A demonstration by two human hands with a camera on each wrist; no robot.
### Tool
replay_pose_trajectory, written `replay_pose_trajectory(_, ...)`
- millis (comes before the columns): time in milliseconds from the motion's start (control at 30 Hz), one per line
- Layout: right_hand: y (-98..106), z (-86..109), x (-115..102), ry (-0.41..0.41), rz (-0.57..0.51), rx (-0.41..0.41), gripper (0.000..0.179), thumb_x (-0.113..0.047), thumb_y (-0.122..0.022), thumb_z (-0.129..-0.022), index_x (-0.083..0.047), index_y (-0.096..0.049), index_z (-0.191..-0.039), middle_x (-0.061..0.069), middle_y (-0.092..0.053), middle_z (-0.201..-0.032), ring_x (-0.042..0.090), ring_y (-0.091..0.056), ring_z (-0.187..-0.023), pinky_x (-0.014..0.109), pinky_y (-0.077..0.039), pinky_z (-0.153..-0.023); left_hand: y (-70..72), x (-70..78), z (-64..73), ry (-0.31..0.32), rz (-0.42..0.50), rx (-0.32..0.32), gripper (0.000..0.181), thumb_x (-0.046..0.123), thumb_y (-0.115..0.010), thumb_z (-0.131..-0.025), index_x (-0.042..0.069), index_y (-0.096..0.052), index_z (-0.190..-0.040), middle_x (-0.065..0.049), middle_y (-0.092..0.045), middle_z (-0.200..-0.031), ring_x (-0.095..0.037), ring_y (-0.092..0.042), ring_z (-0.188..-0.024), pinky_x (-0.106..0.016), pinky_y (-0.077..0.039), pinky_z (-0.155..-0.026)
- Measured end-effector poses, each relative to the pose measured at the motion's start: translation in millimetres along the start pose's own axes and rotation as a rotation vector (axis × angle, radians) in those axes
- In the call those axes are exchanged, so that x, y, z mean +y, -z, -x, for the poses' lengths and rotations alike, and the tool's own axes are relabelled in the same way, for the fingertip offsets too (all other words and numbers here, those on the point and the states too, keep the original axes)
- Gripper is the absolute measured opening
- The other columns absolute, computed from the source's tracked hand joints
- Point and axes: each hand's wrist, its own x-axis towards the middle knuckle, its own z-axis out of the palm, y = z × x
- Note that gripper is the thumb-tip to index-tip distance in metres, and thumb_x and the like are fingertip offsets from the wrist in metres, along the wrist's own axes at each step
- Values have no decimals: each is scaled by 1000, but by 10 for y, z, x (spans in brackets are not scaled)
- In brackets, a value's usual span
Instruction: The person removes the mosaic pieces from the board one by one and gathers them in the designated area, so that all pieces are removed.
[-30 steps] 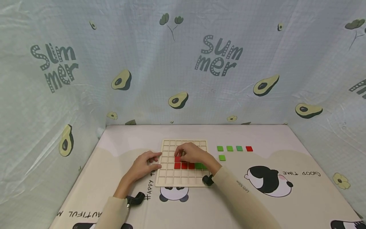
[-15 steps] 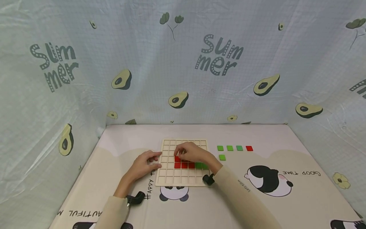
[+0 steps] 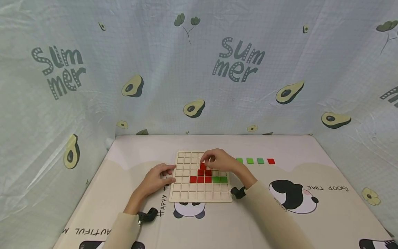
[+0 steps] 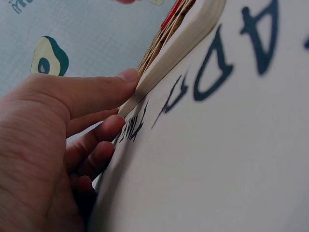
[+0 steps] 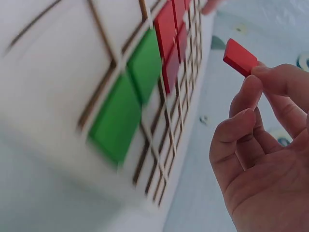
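A pale wooden grid board (image 3: 183, 197) lies on the table. Between thumb and fingertips, my right hand (image 3: 219, 160) pinches a red square tile (image 5: 240, 58), lifted clear of the board in the right wrist view. Set in the grid are a row of several red tiles (image 3: 200, 180), two more red tiles (image 3: 208, 172) behind it, and two green tiles (image 3: 219, 180) at the row's right end. Along the board's left edge, fingertips of my left hand (image 3: 155, 180) touch the rim; its other fingers bend loosely in the left wrist view.
Right of the board, two light green tiles (image 3: 250, 161), a darker green tile (image 3: 260, 161) and a red tile (image 3: 271, 161) form a line. My right forearm hides part of the table beside the board. A printed curtain (image 3: 155, 114) stands behind the table.
My right hand has lifted the red tile from the second row's left cell and moved it right and back, uncovering two red tiles. The left hand stays put.
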Motion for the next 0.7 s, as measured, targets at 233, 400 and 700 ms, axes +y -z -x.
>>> replay_pose_trajectory(233,277,352,181,-41,8,64,19,-5,-65,-96,-14,-76,-108,0,-73,-99,15,-56,-80,26,-49,-71,-8,6,-3,6,10,-9,55,24,-82,-87,9,-67,-137,3,-62,-99,-15,-52,-92,-28,-42,-83)
replay_pose_trajectory(400,460,629,335,-66,18,92,17,-5,-64,-97,-10,-76,-108,6,-72,-99,15,-56,-77,25,-48,-69,-17,-6,-7,4,2,-7,54,24,-82,-87,9,-67,-137,3,-62,-99,-15,-52,-92,-29,-43,-84)
replay_pose_trajectory(700,741,1053,630,-108,-24,109,17,-3,-64,-97,-3,-74,-110,13,-71,-101,10,-57,-78,24,-51,-69,-17,-10,-13,-14,1,5,55,24,-82,-86,8,-68,-136,2,-63,-99,-14,-53,-92,-28,-44,-83)
